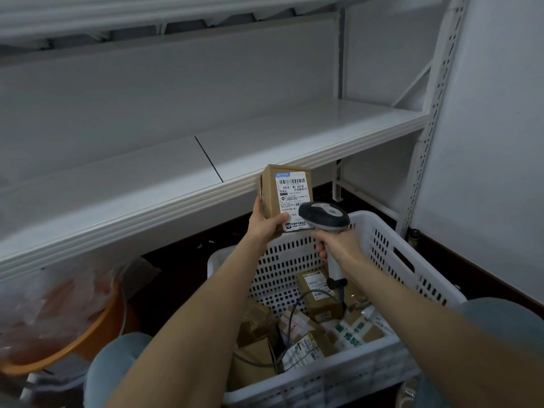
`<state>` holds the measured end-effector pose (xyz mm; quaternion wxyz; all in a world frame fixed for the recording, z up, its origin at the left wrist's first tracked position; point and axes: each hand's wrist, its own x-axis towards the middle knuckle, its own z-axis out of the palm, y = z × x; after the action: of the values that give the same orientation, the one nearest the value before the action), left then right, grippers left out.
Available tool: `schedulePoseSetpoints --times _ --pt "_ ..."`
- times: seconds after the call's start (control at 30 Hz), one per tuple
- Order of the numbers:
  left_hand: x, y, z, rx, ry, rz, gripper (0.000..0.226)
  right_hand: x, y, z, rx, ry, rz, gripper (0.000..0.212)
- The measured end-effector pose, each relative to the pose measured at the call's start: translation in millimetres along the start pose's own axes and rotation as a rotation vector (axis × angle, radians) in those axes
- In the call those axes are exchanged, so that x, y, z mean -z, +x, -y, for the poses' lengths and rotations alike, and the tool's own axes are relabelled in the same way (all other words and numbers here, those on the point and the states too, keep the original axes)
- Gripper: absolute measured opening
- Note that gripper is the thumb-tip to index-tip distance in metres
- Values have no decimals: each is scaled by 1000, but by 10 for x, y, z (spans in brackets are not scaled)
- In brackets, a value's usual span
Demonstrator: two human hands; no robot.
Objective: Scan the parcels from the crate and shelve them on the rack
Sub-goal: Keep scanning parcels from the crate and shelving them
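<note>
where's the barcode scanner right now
In the head view the barcode scanner is right of centre, gripped by the right hand above the white crate, its head overlapping the cardboard parcel held by the left hand.

Two bare forearms [191,334], faded blue-grey jeans [117,366] at the knees

One cardboard parcel [282,198] and one barcode scanner [323,214] are up in front. There is one white perforated crate [382,240]. In it lies a heap of parcels [319,295] — at least seven show, but they overlap too much for an exact count. Two hands are in view: one left hand [263,226], one right hand [338,245]. The rack [265,136] shows two shelf levels, the lower made of two panels. One orange basin [88,340] is also in view.
</note>
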<state>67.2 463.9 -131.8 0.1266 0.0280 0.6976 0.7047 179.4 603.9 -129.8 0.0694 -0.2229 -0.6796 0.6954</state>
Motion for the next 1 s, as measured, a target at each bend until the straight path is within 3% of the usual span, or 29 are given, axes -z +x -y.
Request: schedulePoseSetpoints --times 1.0 --pt "6 43 -27 -65 35 -51 94 -50 -90 56 2 62 0 9"
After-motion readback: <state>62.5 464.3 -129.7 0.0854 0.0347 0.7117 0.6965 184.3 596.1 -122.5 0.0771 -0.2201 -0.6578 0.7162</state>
